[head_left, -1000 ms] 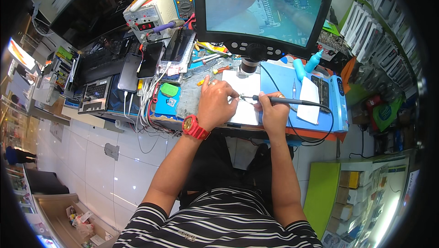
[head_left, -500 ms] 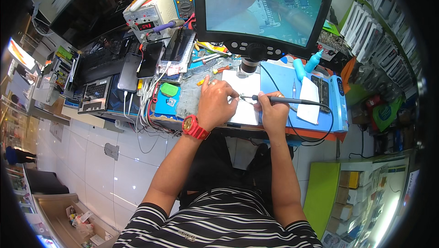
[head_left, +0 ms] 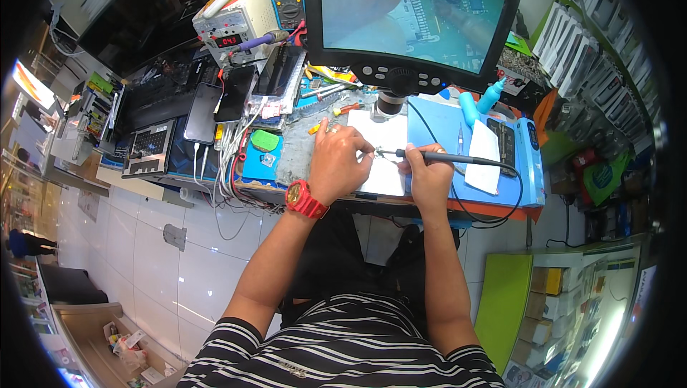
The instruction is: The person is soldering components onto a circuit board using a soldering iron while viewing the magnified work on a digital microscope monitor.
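Note:
My right hand (head_left: pixel 431 177) grips a soldering iron (head_left: pixel 436 157) with a black handle and cable, its tip pointing left. The tip is close to a small circuit board (head_left: pixel 381 150) under the microscope lens (head_left: pixel 390 104). My left hand (head_left: pixel 338 162), with a red watch on the wrist, pinches the board's left side between thumb and finger; most of the board is hidden. Beneath lies a white pad (head_left: pixel 386 182). On the microscope screen (head_left: pixel 411 12), a large blurred fingertip appears beside a row of contacts on a green board, with the blurred iron tip on the right.
Left of my hands are phones (head_left: pixel 203 113), white cables (head_left: pixel 230 146), a green sponge (head_left: pixel 265 140) and a power supply (head_left: pixel 232 26) with a multimeter (head_left: pixel 288 1). On the right lie a blue mat (head_left: pixel 427 119), a white sheet (head_left: pixel 484 159) and teal bottles (head_left: pixel 491 96).
On the screen, the contacts have shifted slightly down and right, and the blurred iron tip has moved a little right. Both hands stay nearly where they were.

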Demonstrator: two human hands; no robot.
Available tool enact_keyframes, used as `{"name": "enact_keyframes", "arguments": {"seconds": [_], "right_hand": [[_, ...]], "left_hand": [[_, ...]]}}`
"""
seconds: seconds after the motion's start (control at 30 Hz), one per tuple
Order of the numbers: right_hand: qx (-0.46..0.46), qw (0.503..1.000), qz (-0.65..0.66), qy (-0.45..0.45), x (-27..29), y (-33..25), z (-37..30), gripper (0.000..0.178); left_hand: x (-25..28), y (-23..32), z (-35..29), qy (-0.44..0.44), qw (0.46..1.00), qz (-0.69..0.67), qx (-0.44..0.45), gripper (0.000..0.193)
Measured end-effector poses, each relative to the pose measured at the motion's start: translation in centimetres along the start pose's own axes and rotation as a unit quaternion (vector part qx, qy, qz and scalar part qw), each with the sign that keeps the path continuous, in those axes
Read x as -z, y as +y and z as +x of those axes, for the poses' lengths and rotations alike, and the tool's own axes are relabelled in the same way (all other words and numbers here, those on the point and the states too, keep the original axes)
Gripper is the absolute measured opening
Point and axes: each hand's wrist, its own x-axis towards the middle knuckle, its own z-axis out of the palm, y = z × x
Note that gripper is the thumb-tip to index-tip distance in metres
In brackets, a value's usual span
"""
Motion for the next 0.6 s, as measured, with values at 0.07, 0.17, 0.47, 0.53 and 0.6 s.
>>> {"name": "enact_keyframes", "arguments": {"seconds": [0.07,0.17,0.47,0.53,0.6], "right_hand": [[0.001,1.0,-0.002,0.0,0.02,0.01,0.01,0.019],[0.004,1.0,-0.004,0.0,0.09,0.13,0.03,0.02],[0.005,1.0,0.002,-0.002,0.03,0.3,0.06,0.019],[0.006,1.0,-0.004,-0.006,0.09,0.27,0.08,0.019],[0.003,1.0,-0.004,-0.006,0.11,0.27,0.08,0.019]], "left_hand": [[-0.03,-0.01,0.0,0.0,1.0,0.0,-0.001,0.008],[-0.06,-0.02,0.0,0.0,1.0,-0.001,-0.001,0.009],[-0.06,-0.04,-0.01,0.0,1.0,0.001,0.001,0.009],[-0.07,-0.04,0.0,0.0,1.0,0.004,-0.001,0.009],[-0.04,-0.02,0.01,-0.001,1.0,0.004,0.0,0.009]]}}
